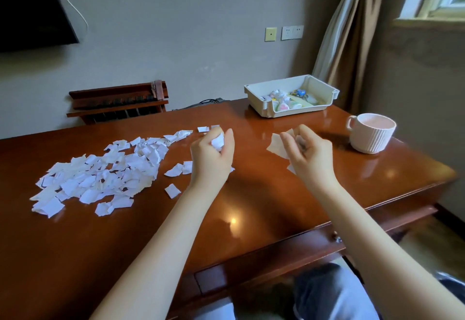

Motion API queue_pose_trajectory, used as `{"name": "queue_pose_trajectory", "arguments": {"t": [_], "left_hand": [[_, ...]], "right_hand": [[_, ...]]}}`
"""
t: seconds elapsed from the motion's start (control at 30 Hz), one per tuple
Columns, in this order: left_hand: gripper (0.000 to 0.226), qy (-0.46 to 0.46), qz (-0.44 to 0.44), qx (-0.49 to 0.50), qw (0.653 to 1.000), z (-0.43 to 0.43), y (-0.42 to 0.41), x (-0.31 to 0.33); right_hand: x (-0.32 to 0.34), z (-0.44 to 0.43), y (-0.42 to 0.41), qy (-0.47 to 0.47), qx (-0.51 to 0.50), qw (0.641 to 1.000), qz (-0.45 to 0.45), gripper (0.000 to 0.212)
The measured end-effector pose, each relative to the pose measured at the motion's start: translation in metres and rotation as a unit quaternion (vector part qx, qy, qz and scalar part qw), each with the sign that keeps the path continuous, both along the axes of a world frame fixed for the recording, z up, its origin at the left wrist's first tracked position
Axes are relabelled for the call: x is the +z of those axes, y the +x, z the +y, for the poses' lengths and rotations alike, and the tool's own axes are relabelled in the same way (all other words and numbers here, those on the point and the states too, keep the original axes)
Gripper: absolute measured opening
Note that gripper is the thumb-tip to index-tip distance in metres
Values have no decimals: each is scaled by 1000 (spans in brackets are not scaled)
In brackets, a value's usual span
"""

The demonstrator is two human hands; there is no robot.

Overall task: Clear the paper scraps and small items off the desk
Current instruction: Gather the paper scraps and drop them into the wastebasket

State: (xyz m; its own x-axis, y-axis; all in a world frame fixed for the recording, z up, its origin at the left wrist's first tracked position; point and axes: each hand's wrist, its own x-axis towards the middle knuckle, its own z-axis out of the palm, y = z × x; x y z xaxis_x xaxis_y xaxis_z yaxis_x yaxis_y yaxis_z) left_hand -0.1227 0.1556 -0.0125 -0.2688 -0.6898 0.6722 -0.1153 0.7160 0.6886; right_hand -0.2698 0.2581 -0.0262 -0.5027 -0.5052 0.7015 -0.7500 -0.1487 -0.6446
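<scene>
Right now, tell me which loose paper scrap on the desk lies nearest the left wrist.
The single scrap lying alone just left of the left wrist, nearer the desk's front edge than the big pile and the pair of scraps behind it.

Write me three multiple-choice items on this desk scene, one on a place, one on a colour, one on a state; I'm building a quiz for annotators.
1. Where does the big pile of paper scraps lie on the desk?
A. to the left of both hands
B. inside the tray
C. beside the mug

2. What colour is the ribbed mug?
A. dark green
B. pale pink
C. black

3. What is the left hand doing?
A. lying flat and empty
B. gripping the mug handle
C. closed on crumpled paper

Answers:
1. A: the scraps spread over the desk's left part, away from the white tray of small items.
2. B: its ribbed wall is pale pink.
3. C: white paper shows between its curled fingers; the right hand holds scraps too.
</scene>
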Motion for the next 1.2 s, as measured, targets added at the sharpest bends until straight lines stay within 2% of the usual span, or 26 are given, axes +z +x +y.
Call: {"name": "queue_pose_trajectory", "arguments": {"t": [0.1, 0.37, 0.43, 0.57, 0.77, 0.83, 0.97, 1.2], "left_hand": [[44, -2, 0, -29, 1000, 26, -18, -1], [47, -11, 11, -160, 987, 104, -82, -10], [49, -15, 14, -197, 980, 126, -102, -16], [53, -61, -1, -264, 963, 171, -146, -26], [27, -39, -78, -316, 945, 223, -217, -61], [29, -26, -101, -334, 937, 239, -240, -76], [49, -53, -119, -365, 922, 270, -287, -107], [45, -64, -213, -407, 886, 311, -370, -174]], "right_hand": [[1, 30, -8, -21, -27, 999, 24, 40], [-12, 126, -45, -29, -133, 989, 61, 23], [-19, 153, -57, -34, -160, 984, 66, 38], [-42, 203, -86, -16, -217, 975, 37, 40], [-79, 268, -131, -5, -274, 962, -10, 46], [-92, 286, -146, 1, -303, 953, -22, 47], [-125, 318, -179, 7, -339, 940, -50, 40], [-203, 371, -246, 75, -386, 911, -129, 37]]}}
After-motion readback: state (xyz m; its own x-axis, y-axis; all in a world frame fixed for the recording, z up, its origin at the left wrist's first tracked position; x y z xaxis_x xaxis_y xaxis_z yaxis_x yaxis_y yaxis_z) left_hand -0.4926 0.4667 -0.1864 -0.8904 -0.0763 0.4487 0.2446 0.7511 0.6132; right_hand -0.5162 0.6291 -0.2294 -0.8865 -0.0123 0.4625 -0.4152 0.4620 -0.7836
